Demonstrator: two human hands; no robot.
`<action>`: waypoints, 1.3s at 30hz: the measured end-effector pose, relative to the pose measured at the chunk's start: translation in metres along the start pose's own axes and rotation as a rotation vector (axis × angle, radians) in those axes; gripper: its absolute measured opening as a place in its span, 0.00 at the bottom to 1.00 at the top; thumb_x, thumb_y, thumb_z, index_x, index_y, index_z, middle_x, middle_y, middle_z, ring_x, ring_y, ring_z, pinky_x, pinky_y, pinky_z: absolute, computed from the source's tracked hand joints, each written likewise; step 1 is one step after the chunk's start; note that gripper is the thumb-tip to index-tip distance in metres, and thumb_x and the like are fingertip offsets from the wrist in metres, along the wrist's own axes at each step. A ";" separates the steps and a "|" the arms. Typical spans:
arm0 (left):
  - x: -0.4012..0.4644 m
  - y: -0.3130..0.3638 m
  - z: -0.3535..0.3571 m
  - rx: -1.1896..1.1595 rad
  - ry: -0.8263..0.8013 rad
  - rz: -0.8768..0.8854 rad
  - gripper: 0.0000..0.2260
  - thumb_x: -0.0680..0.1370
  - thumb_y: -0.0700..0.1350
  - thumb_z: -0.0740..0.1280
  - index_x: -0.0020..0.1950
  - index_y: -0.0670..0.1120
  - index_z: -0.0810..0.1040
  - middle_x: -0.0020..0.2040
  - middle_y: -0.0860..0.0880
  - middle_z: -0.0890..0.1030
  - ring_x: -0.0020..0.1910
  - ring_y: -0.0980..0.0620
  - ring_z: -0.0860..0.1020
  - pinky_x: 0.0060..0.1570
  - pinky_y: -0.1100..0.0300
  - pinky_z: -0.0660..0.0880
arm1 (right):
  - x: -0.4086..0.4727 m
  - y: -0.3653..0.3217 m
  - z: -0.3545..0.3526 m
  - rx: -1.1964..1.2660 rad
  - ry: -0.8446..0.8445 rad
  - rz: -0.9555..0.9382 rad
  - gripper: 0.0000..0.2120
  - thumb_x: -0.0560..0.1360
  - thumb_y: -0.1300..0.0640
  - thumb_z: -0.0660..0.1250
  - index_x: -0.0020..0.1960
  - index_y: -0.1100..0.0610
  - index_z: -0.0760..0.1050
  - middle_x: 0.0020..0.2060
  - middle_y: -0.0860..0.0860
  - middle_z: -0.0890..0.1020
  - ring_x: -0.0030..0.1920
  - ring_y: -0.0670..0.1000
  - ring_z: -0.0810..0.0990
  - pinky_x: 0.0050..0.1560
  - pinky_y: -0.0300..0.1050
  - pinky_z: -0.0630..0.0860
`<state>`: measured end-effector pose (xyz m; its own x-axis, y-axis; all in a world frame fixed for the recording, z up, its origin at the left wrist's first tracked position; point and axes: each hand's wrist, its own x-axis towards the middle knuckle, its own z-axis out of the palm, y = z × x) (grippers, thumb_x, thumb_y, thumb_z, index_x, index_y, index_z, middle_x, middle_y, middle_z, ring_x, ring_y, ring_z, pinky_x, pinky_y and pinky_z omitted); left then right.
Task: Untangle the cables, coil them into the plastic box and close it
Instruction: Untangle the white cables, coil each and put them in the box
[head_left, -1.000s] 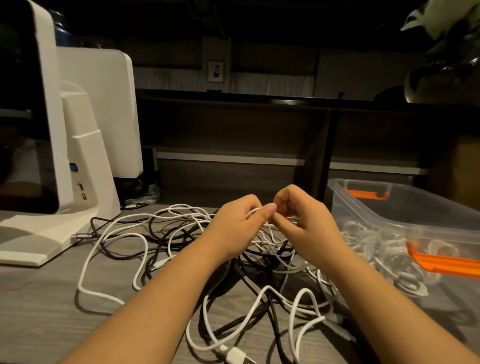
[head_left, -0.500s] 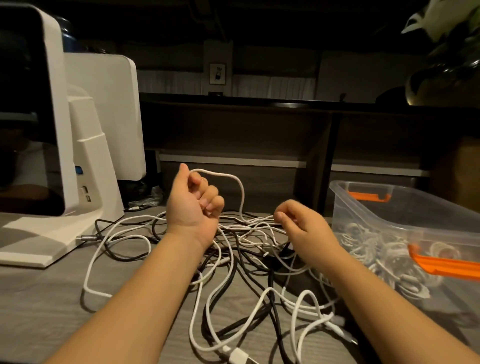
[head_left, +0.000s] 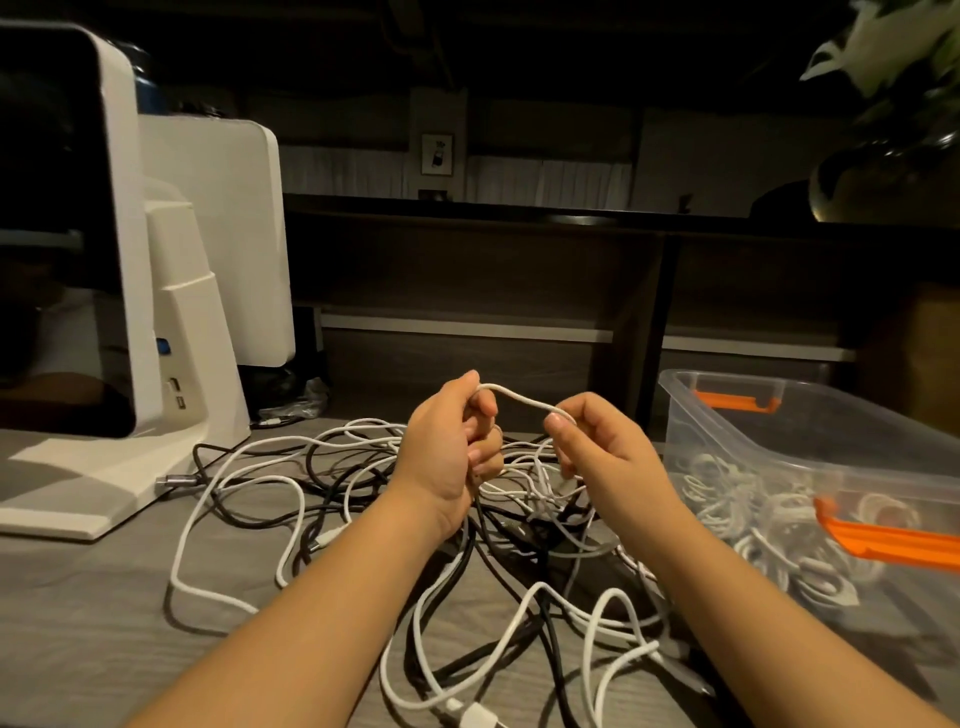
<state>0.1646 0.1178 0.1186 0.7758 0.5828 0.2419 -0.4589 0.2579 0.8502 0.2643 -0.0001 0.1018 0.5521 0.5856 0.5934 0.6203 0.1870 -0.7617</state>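
While the grey wood-grain tabletop (head_left: 78, 613) carries a tangle of white and black cables (head_left: 395, 525), the clear plastic box with orange latches (head_left: 810, 447) at right holds some coils, lid unseen; left hand (head_left: 449, 457) and right hand (head_left: 605, 457) pinch one white cable (head_left: 522, 399); most untangling remains

White monitor stand (head_left: 176, 374) left on grey desk (head_left: 78, 623); plant (head_left: 893, 41) top right.
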 end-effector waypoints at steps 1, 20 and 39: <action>0.000 -0.001 0.001 0.017 0.029 0.018 0.18 0.84 0.49 0.58 0.36 0.44 0.72 0.26 0.52 0.62 0.22 0.57 0.60 0.23 0.64 0.58 | -0.001 0.000 0.000 0.001 -0.014 -0.013 0.10 0.82 0.57 0.61 0.43 0.56 0.75 0.29 0.46 0.73 0.32 0.46 0.70 0.33 0.38 0.69; -0.002 0.004 0.004 -0.342 -0.100 -0.125 0.19 0.84 0.56 0.52 0.43 0.46 0.73 0.31 0.51 0.67 0.30 0.54 0.69 0.45 0.56 0.71 | -0.009 -0.007 0.019 -0.162 -0.259 0.168 0.18 0.83 0.51 0.57 0.41 0.61 0.76 0.27 0.47 0.72 0.29 0.45 0.70 0.32 0.39 0.67; 0.003 0.011 -0.008 -0.126 0.080 -0.100 0.19 0.86 0.56 0.52 0.53 0.45 0.76 0.26 0.52 0.64 0.21 0.57 0.58 0.20 0.65 0.57 | -0.012 -0.011 0.017 -0.660 -0.569 -0.061 0.13 0.81 0.46 0.62 0.40 0.51 0.75 0.31 0.48 0.76 0.32 0.45 0.72 0.37 0.43 0.70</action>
<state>0.1586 0.1286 0.1251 0.7859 0.6073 0.1165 -0.4354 0.4096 0.8017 0.2416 0.0043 0.0991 0.2551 0.9272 0.2742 0.9329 -0.1614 -0.3221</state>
